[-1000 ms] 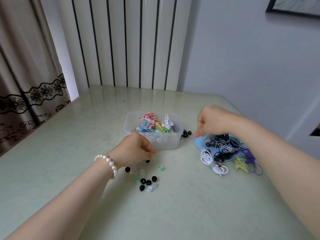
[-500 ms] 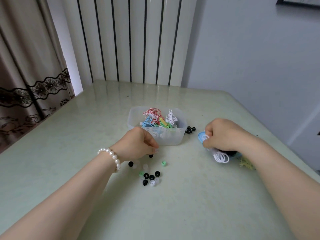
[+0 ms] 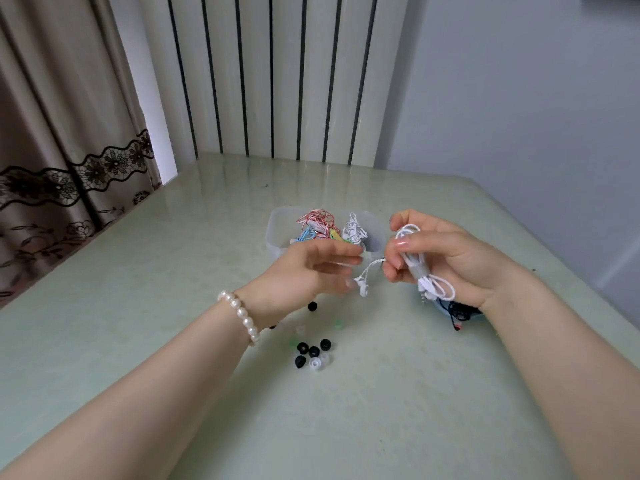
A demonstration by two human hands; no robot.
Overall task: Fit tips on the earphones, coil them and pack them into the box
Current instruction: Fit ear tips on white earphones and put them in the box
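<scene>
centre right of the frame, the right hand (image 3: 446, 258) has its fingers clamped on the coiled white earphones (image 3: 415, 261), whose buds (image 3: 362, 285) dangle free. the left hand (image 3: 311, 268) reaches in with fingers loosely apart, holding nothing i can see. the coil could spring loose, or a bud swing away; the tips (image 3: 313, 355) lie low on the worktop (image 3: 173, 271), the box (image 3: 277, 230) behind

Bare forearms, no sleeves; white pearl bracelet (image 3: 241, 315) on left wrist.
</scene>
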